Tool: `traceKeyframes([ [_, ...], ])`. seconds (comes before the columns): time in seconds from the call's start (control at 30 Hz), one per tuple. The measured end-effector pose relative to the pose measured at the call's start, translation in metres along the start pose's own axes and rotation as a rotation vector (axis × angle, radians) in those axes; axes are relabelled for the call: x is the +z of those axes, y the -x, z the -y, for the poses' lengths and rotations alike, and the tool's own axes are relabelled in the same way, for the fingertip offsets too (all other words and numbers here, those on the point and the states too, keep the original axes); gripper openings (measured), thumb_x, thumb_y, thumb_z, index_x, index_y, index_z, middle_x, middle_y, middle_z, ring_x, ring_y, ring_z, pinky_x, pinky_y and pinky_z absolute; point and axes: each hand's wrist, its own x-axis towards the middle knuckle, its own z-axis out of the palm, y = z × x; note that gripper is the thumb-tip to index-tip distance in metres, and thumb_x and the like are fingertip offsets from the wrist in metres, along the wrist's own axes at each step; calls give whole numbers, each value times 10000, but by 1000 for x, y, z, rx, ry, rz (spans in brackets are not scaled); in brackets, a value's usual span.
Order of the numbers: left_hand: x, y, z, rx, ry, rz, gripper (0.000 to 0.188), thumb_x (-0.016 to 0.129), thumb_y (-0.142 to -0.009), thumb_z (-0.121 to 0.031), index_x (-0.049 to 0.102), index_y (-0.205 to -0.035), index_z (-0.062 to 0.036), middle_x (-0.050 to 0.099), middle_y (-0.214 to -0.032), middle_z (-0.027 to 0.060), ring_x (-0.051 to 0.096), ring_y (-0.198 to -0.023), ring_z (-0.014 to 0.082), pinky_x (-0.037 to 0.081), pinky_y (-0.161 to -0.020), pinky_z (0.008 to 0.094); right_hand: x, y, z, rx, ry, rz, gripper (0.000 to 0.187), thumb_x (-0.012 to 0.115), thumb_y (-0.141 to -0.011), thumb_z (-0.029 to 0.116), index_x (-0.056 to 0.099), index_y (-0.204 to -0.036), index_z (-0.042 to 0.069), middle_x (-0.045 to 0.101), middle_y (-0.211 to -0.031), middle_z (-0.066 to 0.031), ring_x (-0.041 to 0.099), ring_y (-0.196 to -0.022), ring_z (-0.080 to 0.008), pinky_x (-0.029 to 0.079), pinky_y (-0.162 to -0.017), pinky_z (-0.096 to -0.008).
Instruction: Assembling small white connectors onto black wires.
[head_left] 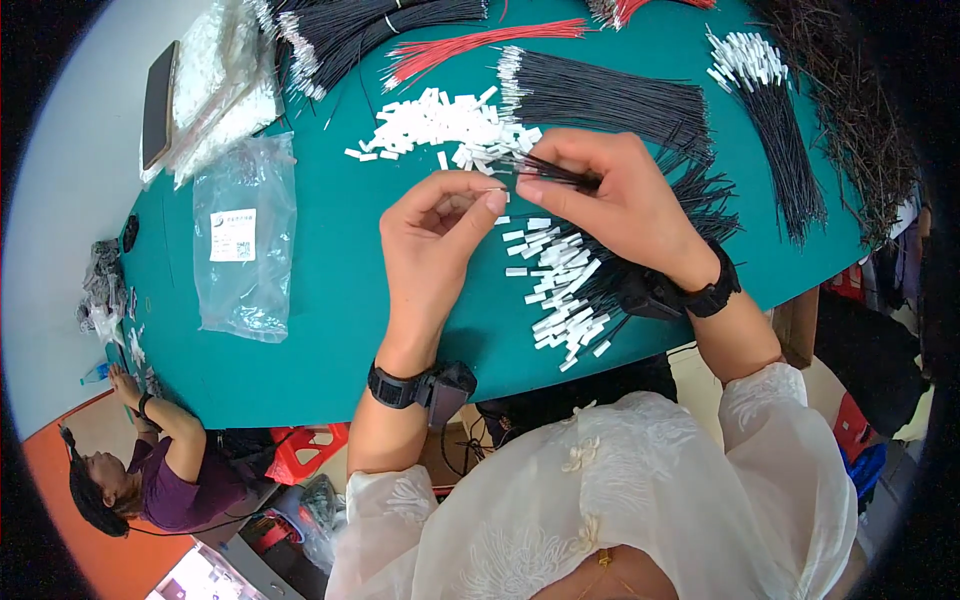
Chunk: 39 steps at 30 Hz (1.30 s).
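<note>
My left hand [430, 225] is closed, thumb and forefinger pinching a small white connector housing [503, 196] that their tips partly hide. Close beside it, my right hand [615, 195] is closed round a few thin black wires [560, 172], whose ends point toward the left fingertips. Beyond both hands lies a loose pile of white connector housings [440, 122]. Under my right hand and wrist spreads a bunch of black wires with white housings [562, 285] on their near ends.
Black wires [610, 95], red wires [490, 48] and a white-tipped bundle [785, 150] lie on the green table [330, 370]. At left are a clear plastic bag [245, 285], bags of white parts [225, 85] and a dark flat object [158, 105]. Another person [170, 460] sits at the left edge.
</note>
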Motion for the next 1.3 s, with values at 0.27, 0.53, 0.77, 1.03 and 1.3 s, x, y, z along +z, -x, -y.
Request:
traceKeyframes([
  [0.27, -1, -1, -5, -72, 101, 2, 151, 663, -884, -33, 681, -1022, 26, 701, -878, 87, 654, -778, 123, 516, -708, 228, -3, 0, 5, 60, 3, -87, 168, 699, -852, 96, 584, -836, -26, 476, -719, 34, 394, -657, -17, 336, -554, -194],
  [0.53, -2, -1, -5, -89, 154, -34, 176, 640, -900, -37, 669, -1059, 33, 701, -906, 109, 668, -799, 151, 535, -720, 249, -6, 0, 5, 80, 16, -109, 223, 695, -854, 94, 519, -769, -13, 448, -720, 48, 387, -677, -11, 339, -568, -189],
  [0.77, -1, -2, -5, -73, 178, -53, 195, 623, -911, -44, 654, -1087, 34, 698, -917, 121, 665, -776, 147, 537, -714, 243, -6, -1, 6, 97, -19, -98, 253, 696, -849, 89, 486, -741, -2, 436, -716, 51, 374, -675, -14, 333, -573, -191],
  [1.03, -2, -3, -6, -96, 197, -62, 175, 628, -904, -31, 657, -1064, 33, 698, -916, 120, 666, -780, 146, 538, -716, 242, -6, -1, 7, 81, -2, -107, 249, 696, -847, 90, 492, -741, -4, 423, -701, 53, 353, -664, -19, 321, -560, -203],
  [1.3, -4, -2, -4, -97, 174, -31, 161, 660, -879, -19, 673, -1031, 29, 696, -933, 107, 669, -838, 152, 527, -742, 248, -7, 0, 3, 80, 26, -79, 229, 696, -845, 87, 508, -756, -10, 467, -705, 43, 385, -665, -18, 337, -566, -199],
])
